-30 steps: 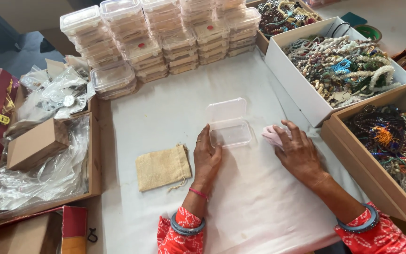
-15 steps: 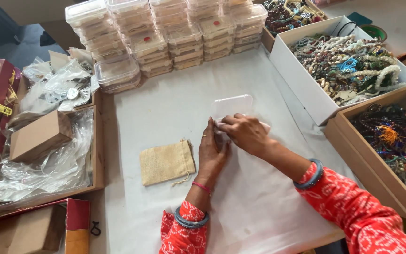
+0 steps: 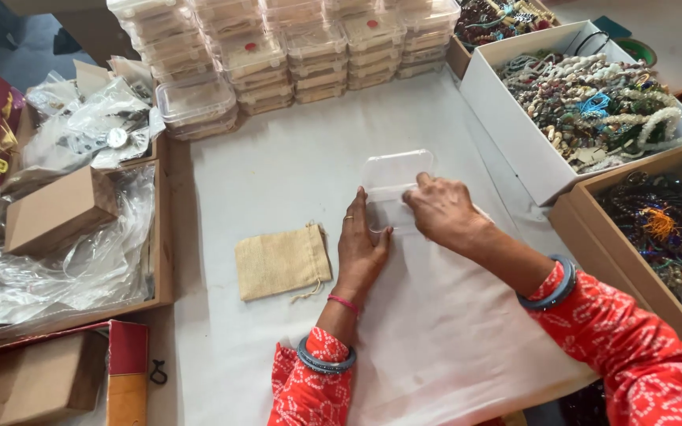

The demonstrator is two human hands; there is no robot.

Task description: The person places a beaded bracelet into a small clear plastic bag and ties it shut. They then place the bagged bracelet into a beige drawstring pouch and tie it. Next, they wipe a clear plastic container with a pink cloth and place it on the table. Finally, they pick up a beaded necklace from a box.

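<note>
A small clear plastic box (image 3: 395,177) lies open on the white sheet, its lid tipped back. My left hand (image 3: 361,248) rests flat beside the box's left edge, fingers together, steadying it. My right hand (image 3: 442,211) lies over the box's lower half with fingers curled into it; what it holds there is hidden. A tan cloth drawstring pouch (image 3: 281,260) lies on the sheet just left of my left hand.
Stacks of clear plastic boxes (image 3: 278,47) line the back. A white box of pale bead jewellery (image 3: 593,102) and a brown box of dark beads (image 3: 672,229) stand right. A tray with plastic bags and a cardboard box (image 3: 53,209) sits left.
My right hand moved left from beside the box, where it held something pink, to over the box's lower half. My left hand stayed at the box's left edge.
</note>
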